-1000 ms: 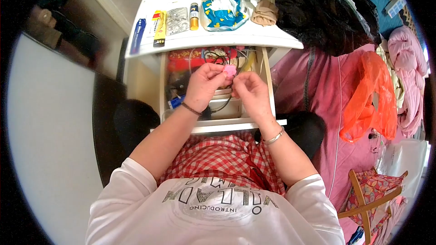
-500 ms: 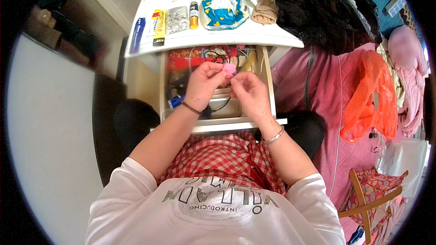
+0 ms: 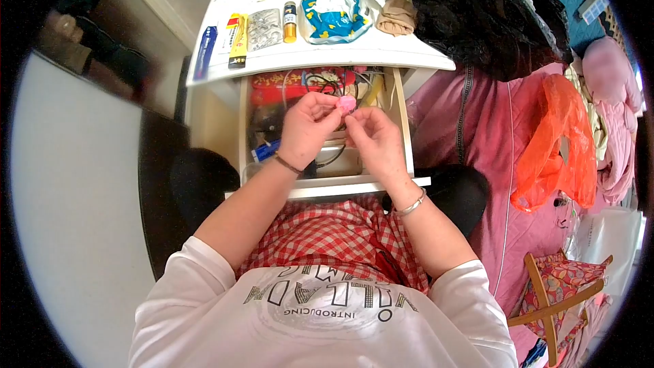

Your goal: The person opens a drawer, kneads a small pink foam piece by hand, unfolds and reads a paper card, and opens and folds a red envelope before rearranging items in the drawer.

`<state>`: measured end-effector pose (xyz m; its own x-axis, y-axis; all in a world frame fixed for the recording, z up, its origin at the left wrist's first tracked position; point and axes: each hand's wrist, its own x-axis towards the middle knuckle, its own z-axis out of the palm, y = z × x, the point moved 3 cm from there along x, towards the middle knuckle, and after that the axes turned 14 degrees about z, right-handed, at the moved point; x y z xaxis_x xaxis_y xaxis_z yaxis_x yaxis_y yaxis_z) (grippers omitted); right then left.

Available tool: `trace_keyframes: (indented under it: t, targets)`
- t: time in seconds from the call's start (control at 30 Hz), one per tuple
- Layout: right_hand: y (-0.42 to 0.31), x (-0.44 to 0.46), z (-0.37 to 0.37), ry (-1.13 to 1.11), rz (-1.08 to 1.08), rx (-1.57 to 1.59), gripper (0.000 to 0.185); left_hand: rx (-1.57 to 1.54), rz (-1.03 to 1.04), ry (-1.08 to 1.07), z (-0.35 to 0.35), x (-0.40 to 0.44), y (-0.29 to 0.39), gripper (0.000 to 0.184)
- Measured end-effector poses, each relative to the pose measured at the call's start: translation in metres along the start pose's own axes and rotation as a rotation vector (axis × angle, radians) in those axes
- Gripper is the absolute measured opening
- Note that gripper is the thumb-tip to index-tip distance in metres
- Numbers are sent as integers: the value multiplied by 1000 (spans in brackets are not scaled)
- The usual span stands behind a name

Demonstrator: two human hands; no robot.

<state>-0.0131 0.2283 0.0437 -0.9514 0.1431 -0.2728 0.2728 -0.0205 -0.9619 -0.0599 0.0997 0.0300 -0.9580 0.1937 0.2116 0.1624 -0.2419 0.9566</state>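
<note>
And here we are above the open drawer (image 3: 405, 123), with a small pink piece (image 3: 347, 103) right in the middle of the action, up between the two hands and over the drawer's contents. The left hand (image 3: 306, 131) has it, thumb and fingers closed together in a pinch on its near edge. Over to the right hand (image 3: 378, 140): its fingers are drawn in close together just beside the piece, their tips almost meeting, though whether they grip any part of it I cannot tell. Underneath, it's a crowded field: a red packet (image 3: 272, 82) at the far left, dark cables (image 3: 324, 82) looped next to it, and a blue item (image 3: 265, 151) by the left wrist. Beyond, on the white bench (image 3: 272, 60), a line-up runs from a blue box (image 3: 205, 54) to a yellow and black box (image 3: 238, 39), a clear bag (image 3: 264, 29), an amber-bottomed bottle (image 3: 290, 22), then a blue packet (image 3: 330, 22) with yellow shapes and a folded beige cloth (image 3: 396, 16). Off to the right, a black plastic bag (image 3: 487, 17) sprawls beside the bench, and an orange-red bag (image 3: 545, 163) lies on the pink bedding (image 3: 487, 123).
</note>
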Motion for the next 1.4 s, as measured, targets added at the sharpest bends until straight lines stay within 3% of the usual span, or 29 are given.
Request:
trace_keyframes:
  t: [1.4]
  targets:
    - [3,4,-4,18,32,19,11,-107,113,-103,9,-3,4,16]
